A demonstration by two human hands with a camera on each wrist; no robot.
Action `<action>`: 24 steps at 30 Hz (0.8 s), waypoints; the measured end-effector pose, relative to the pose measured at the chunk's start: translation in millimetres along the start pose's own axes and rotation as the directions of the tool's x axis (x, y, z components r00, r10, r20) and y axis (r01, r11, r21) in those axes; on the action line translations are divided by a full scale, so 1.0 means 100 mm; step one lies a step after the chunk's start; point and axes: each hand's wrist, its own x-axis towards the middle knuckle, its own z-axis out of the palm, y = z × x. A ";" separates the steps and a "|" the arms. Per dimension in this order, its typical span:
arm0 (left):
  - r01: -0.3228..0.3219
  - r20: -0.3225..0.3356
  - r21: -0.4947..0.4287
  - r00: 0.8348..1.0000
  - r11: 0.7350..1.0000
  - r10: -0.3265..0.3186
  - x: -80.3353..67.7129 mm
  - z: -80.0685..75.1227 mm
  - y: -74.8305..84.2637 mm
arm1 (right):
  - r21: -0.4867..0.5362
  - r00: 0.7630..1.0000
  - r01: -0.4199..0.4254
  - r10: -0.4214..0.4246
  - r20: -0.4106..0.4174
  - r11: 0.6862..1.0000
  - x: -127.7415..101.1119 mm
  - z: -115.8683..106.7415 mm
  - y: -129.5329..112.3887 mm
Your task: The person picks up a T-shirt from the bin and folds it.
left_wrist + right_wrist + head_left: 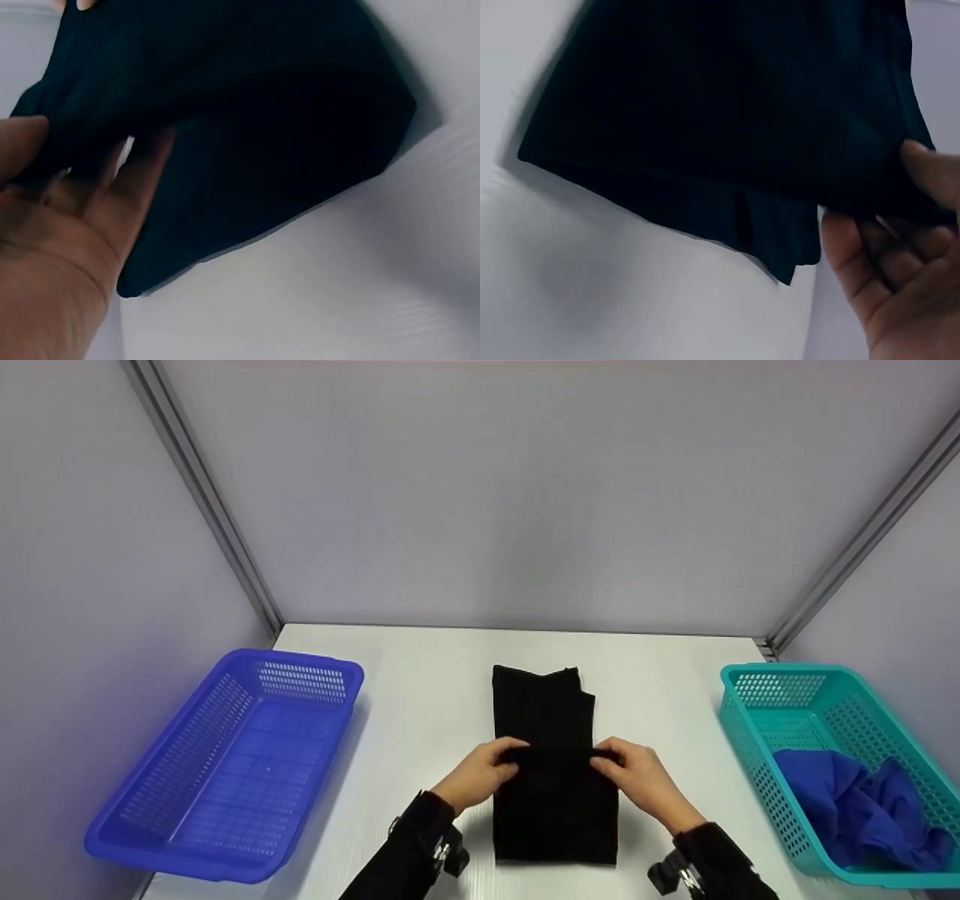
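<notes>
A long, narrow black garment [556, 814] lies lengthwise on the white table [420, 682], with its near part doubled over. Its far end [536, 697] is flat and uneven, one corner stepping in on the right. My left hand [478, 774] pinches the left end of the raised fold edge, thumb on the near side. At the right end of that edge, my right hand [637, 776] holds the cloth in the same way. In the left wrist view the cloth [247, 82] arches up off the layer below, and the fingers reach under it.
An empty blue plastic basket [315, 780] stands on the left. To the right is a teal basket [757, 780] with a crumpled blue cloth [847, 802] in its near part. Grey panels [525, 510] enclose the table at the back and sides.
</notes>
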 end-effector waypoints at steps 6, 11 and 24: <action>0.105 -0.115 -0.008 0.988 0.994 -0.105 0.14 0.05 -0.13 | -0.092 0.996 -0.054 0.046 -0.079 0.994 0.17 0.23 0.11; 0.165 -0.237 0.179 0.964 0.970 -0.120 0.16 0.15 -0.28 | -0.166 0.990 -0.065 0.043 -0.134 0.984 0.15 0.42 0.23; -0.110 0.000 0.929 0.955 0.354 0.296 -0.31 0.33 -0.55 | -0.425 0.832 0.527 -0.550 0.079 0.736 -0.51 0.69 0.44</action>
